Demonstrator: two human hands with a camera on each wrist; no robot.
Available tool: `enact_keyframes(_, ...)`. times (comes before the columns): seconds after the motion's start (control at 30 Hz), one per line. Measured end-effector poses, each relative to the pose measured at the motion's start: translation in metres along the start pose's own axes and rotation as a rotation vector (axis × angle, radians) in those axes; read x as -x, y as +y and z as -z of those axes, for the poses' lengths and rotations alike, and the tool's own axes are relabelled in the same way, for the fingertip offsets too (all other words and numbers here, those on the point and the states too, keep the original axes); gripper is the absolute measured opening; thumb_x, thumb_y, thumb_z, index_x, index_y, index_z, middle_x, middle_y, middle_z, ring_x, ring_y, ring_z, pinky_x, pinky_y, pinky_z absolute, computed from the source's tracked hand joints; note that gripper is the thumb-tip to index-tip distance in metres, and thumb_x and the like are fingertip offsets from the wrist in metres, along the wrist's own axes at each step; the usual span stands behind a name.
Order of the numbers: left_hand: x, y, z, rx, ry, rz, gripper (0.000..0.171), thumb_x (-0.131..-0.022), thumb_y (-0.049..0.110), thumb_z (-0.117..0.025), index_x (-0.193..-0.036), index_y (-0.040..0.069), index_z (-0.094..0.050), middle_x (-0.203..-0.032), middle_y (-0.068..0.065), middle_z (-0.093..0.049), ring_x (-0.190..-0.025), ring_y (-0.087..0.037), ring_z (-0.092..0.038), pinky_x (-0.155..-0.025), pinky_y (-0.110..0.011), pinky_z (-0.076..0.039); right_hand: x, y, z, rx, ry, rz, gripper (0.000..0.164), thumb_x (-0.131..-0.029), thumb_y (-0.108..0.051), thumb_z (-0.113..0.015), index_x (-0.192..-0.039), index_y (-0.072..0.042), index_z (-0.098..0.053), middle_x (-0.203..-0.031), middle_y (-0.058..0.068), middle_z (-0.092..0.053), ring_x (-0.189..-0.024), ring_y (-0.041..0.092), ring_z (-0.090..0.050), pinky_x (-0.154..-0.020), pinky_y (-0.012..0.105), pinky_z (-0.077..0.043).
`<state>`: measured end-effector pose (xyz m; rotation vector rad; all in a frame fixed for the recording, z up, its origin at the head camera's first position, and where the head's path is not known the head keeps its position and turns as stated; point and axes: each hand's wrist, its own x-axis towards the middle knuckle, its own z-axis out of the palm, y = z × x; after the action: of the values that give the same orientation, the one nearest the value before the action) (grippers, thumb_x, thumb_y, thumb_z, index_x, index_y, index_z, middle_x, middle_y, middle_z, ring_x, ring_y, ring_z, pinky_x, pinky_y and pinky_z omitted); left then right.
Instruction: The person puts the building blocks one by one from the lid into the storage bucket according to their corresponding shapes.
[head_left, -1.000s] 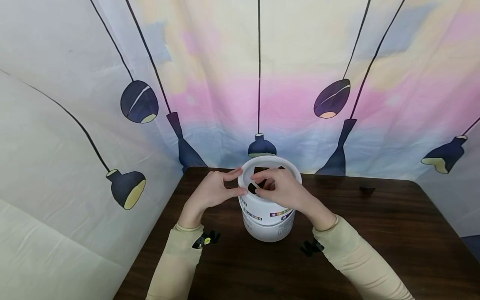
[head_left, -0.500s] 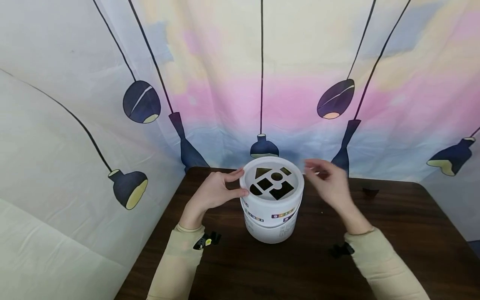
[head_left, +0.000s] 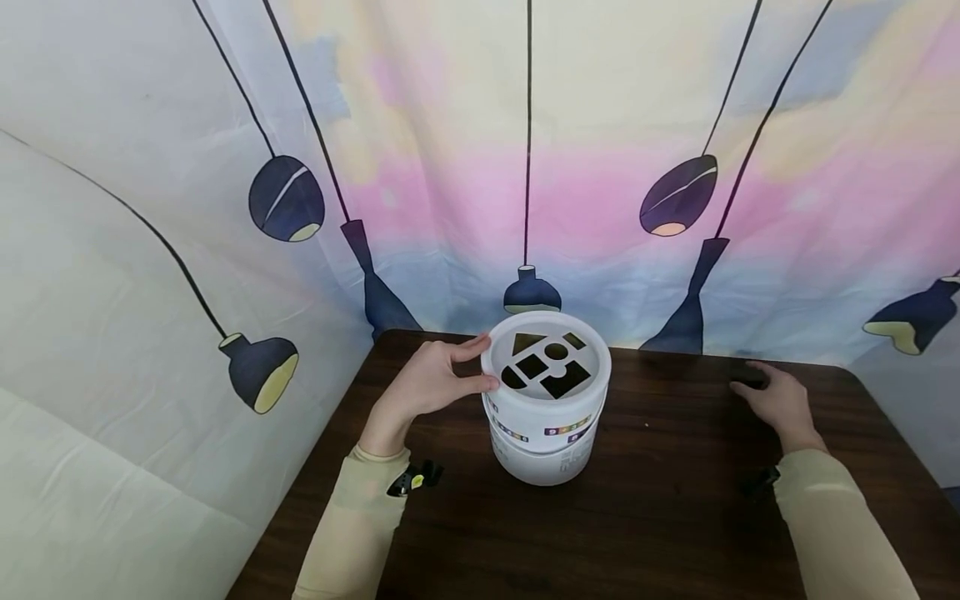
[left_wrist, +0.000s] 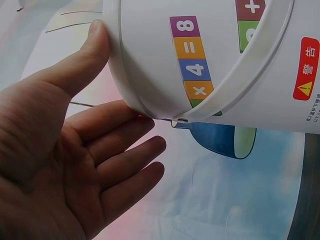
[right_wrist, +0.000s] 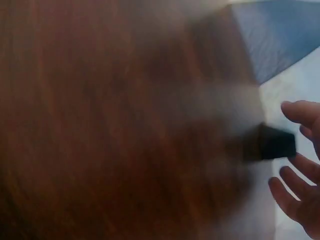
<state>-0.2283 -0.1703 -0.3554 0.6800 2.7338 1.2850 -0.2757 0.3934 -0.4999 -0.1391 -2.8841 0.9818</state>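
A white bucket [head_left: 542, 454] stands upright on the dark wooden table, its lid [head_left: 498, 354] pierced by several shaped holes, among them a triangle, a circle and a square. My left hand [head_left: 427, 379] touches the lid's left edge with thumb and index finger spread along it. In the left wrist view the thumb [left_wrist: 92, 47] lies straight against the rim, and the other fingers are loosely extended. Far to the right, my right hand [head_left: 780, 402] is around a small dark block [right_wrist: 277, 142] near the table's back edge, thumb and fingers still apart in the right wrist view.
The bucket's white handle [left_wrist: 250, 75] hangs down along its side. Coloured number stickers [left_wrist: 194, 60] and a red warning label mark the wall. Behind the table [head_left: 660, 500] hangs a curtain [head_left: 600, 208] printed with lamps.
My right hand has left the lid, uncovering its holes, and has moved right to the dark block at the back edge. The left hand stays at the rim.
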Motion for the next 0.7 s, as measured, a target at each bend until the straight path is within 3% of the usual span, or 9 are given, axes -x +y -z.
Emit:
enact_keyframes(0.1,-0.001,0.001,0.0,-0.003,0.002,-0.002,0.074,-0.09,0.044,-0.088,-0.151,0.014,-0.058,-0.155,-0.001,-0.056,-0.046,-0.014,-0.043,-0.051,-0.03,-0.035,0.0,0.01,0.0,0.042,-0.056,-0.011,0.064,-0.11,-0.03,-0.061,-0.155,0.012,-0.042,-0.143,0.049,-0.04,-0.12,0.069,-0.044,-0.092,0.078,-0.044)
enact_keyframes(0.2,-0.001,0.001,0.0,-0.007,0.004,-0.005,0.073,-0.091,0.043,-0.088,-0.15,0.014,-0.058,-0.154,0.0,-0.056,-0.061,-0.018,-0.056,-0.054,-0.031,-0.037,0.002,0.015,0.0,0.07,-0.063,0.007,0.057,-0.109,-0.023,-0.062,-0.151,0.013,-0.047,-0.132,0.047,-0.048,-0.105,0.061,-0.055,-0.083,0.07,-0.049)
enact_keyframes(0.3,-0.001,0.001,0.0,-0.015,0.007,-0.005,0.072,-0.091,0.043,-0.088,-0.15,0.015,-0.058,-0.154,0.0,-0.057,-0.078,-0.02,-0.062,-0.056,-0.032,-0.038,0.003,0.016,0.001,0.075,-0.061,0.006,0.052,-0.109,-0.02,-0.062,-0.148,0.012,-0.05,-0.133,0.047,-0.048,-0.099,0.058,-0.058,-0.08,0.068,-0.05)
enact_keyframes(0.43,-0.001,0.001,0.0,-0.019,0.008,-0.006,0.072,-0.091,0.042,-0.088,-0.15,0.015,-0.058,-0.154,-0.001,-0.057,-0.079,-0.02,-0.062,-0.056,-0.032,-0.037,0.004,0.017,0.001,0.07,-0.048,-0.004,0.048,-0.109,-0.018,-0.061,-0.146,0.011,-0.052,-0.139,0.049,-0.044,-0.1,0.059,-0.057,-0.081,0.069,-0.05)
enact_keyframes(0.57,0.0,0.001,-0.001,-0.008,0.009,-0.005,0.072,-0.09,0.042,-0.088,-0.15,0.015,-0.059,-0.154,-0.001,-0.057,-0.081,-0.026,-0.063,-0.056,-0.033,-0.037,0.005,0.019,0.0,0.062,-0.032,0.0,0.046,-0.107,-0.017,-0.062,-0.143,0.011,-0.055,-0.135,0.048,-0.048,-0.096,0.057,-0.059,-0.078,0.067,-0.05)
enact_keyframes(0.7,0.0,0.0,-0.001,-0.009,0.018,-0.004,0.072,-0.09,0.042,-0.089,-0.149,0.015,-0.06,-0.152,0.001,-0.058,-0.112,-0.032,-0.068,-0.072,-0.031,-0.049,0.006,0.023,0.003,0.012,-0.051,0.024,0.049,-0.108,-0.016,-0.06,-0.145,0.014,-0.049,-0.14,0.049,-0.043,-0.11,0.065,-0.051,-0.084,0.073,-0.048)
